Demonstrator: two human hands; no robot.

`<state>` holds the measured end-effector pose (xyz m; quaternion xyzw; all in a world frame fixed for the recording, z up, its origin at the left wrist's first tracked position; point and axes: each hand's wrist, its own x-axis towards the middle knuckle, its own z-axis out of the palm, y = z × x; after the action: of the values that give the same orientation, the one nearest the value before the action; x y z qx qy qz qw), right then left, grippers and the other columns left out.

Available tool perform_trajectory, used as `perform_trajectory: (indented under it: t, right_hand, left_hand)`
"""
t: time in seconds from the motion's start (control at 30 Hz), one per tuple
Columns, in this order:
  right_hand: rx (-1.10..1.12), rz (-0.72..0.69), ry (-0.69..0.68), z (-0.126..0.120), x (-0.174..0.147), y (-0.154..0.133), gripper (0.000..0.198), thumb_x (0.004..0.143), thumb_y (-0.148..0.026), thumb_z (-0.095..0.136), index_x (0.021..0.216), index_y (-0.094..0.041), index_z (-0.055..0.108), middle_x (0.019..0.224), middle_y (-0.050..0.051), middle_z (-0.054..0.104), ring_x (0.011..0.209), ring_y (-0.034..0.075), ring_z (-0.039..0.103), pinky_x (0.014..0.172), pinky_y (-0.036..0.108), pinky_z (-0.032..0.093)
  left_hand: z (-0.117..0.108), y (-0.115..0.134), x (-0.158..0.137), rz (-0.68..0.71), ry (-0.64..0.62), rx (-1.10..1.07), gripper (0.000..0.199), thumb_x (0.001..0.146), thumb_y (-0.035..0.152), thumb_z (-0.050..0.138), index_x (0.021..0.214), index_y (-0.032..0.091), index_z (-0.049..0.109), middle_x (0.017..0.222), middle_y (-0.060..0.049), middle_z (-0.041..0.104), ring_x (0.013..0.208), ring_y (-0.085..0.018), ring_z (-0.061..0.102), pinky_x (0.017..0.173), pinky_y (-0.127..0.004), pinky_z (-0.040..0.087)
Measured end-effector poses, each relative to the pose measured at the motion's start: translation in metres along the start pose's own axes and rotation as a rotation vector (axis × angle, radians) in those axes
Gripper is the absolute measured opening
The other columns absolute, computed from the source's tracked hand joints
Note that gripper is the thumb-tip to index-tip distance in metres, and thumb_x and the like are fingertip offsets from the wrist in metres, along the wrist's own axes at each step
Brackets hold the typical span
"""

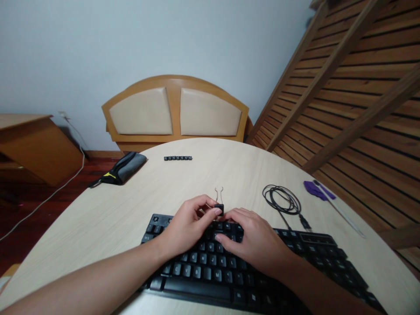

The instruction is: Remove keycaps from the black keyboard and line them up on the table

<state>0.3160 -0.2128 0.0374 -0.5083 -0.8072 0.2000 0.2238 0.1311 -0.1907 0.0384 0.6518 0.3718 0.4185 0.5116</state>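
A black keyboard [210,273] lies at the near side of the round table, under both my hands. Between thumb and fingers, my left hand [190,223] pinches a small black keycap [219,209] just above the keyboard's back edge. Two thin wire prongs with hooked ends [219,195] stick out behind the keycap; whether my left fingers also hold them I cannot tell. My right hand [254,234] grasps the back part of the keyboard, thumb on the keys and fingers bent over the rear edge, partly hidden.
Farther back on the pale table [131,210] sits a row of several black keycaps [177,158]. A dark folded pouch [126,168] lies at the left edge. To the right are a coiled USB cable [282,200], a purple cloth [313,190] and a thin brush-like stick [339,210].
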Motion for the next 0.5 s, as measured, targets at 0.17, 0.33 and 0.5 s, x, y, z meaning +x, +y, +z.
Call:
perform_trajectory:
  t: [0.17,0.33,0.5]
  right_hand:
    - [-0.01,-0.024,0.001,0.0001,-0.0006,-0.0009,0.017,0.078,-0.031,0.068,0.091,-0.021,0.064,0.09,0.003,0.069,0.087,0.023,0.062,0.082,0.036,0.045]
    - [-0.024,-0.047,-0.011,-0.0002,0.0013,0.0017,0.008,0.088,-0.026,0.057,0.088,-0.021,0.063,0.088,0.003,0.067,0.087,0.021,0.061,0.081,0.034,0.045]
    - [-0.039,-0.066,-0.024,-0.0005,0.001,0.0022,0.012,0.09,-0.025,0.055,0.08,-0.02,0.059,0.082,0.003,0.065,0.083,0.02,0.06,0.076,0.032,0.044]
  left_hand:
    - [0.0011,-0.0004,-0.0008,0.004,0.001,0.028,0.009,0.089,0.026,0.06,0.087,0.017,0.06,0.08,0.0,0.065,0.074,-0.015,0.061,0.069,-0.027,0.047]
    - [0.0012,0.0009,-0.0028,0.031,-0.008,0.136,0.009,0.088,0.025,0.06,0.086,0.017,0.059,0.08,-0.001,0.064,0.074,-0.016,0.06,0.066,-0.027,0.046]
    - [0.0004,0.006,-0.0032,0.059,-0.037,0.223,0.014,0.088,0.027,0.061,0.081,0.016,0.062,0.081,-0.003,0.063,0.075,-0.017,0.059,0.065,-0.027,0.045]
